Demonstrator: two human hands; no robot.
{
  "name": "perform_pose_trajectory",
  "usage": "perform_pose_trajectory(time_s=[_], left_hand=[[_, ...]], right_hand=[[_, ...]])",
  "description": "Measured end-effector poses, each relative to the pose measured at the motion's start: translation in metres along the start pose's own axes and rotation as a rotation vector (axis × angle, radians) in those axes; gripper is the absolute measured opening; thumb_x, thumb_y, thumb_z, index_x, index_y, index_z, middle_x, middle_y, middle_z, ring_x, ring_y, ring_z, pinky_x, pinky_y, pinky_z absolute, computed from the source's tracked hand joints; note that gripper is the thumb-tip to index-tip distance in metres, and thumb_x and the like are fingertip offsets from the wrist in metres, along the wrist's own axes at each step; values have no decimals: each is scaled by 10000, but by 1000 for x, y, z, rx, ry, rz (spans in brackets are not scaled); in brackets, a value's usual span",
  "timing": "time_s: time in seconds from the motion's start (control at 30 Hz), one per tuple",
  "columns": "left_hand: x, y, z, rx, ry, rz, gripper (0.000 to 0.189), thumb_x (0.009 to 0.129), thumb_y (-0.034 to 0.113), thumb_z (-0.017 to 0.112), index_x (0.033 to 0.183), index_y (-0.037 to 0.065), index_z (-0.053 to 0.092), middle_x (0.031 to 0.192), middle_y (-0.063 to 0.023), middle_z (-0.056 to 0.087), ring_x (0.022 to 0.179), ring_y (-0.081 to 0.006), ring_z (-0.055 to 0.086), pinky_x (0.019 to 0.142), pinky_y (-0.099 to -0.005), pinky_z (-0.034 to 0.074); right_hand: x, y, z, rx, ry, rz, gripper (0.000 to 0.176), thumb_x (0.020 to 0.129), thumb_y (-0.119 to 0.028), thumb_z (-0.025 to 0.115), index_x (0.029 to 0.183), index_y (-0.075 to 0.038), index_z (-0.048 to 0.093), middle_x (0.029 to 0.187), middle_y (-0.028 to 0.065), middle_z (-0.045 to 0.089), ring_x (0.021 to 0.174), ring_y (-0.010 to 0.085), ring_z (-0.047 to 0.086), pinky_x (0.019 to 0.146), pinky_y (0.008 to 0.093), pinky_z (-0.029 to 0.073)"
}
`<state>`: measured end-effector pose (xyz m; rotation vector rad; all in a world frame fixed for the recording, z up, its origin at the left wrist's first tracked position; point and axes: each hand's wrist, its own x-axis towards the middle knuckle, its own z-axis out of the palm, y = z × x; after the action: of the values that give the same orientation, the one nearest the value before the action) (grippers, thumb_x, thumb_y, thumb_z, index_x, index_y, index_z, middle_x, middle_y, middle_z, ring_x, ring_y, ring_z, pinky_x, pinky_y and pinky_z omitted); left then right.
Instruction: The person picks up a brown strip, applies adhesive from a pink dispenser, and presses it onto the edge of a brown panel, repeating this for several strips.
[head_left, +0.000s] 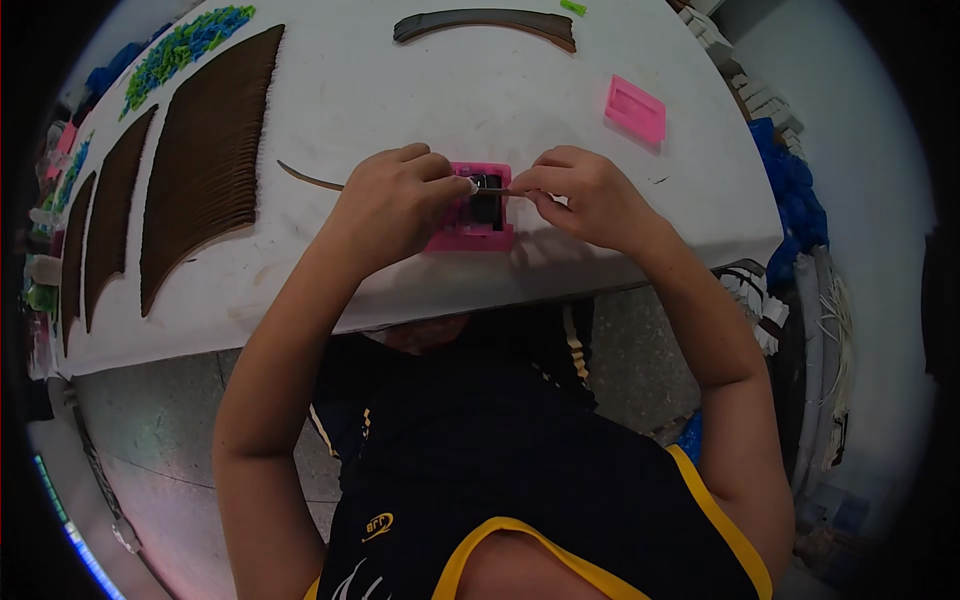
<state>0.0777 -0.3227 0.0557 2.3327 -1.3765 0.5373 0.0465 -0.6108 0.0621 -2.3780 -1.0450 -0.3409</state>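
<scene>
White surface [340, 100]: left hand [395, 210] and right hand [595, 195] pinch brown strip [312, 180] above pink holder [470, 242]. Likely positioning; next move needs steady alignment.

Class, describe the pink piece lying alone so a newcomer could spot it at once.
On the white-covered table, find the long, curved dark stack. Nearer and to its right lies a pink rectangle with a recessed middle. Unlike the pink block beneath the left hand and right hand, it lies apart, untouched.

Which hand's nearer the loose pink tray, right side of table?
Right. The right hand is left of and below the pink tray in view; the left hand is farther left.
</scene>
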Motion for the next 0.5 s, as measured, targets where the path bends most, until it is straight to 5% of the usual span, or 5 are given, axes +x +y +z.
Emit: perform_pose_trajectory(time_s=[0.5], left_hand=[[7,3,6,-33,33,25,212,804,53,751,1000,115,799,920,-43,743,895,-241,703,758,-387,594]], right_hand=[[-122,24,-85,-211,-44,434,191,897,28,726,1059,-60,775,978,79,701,857,210,705,664,322,578]])
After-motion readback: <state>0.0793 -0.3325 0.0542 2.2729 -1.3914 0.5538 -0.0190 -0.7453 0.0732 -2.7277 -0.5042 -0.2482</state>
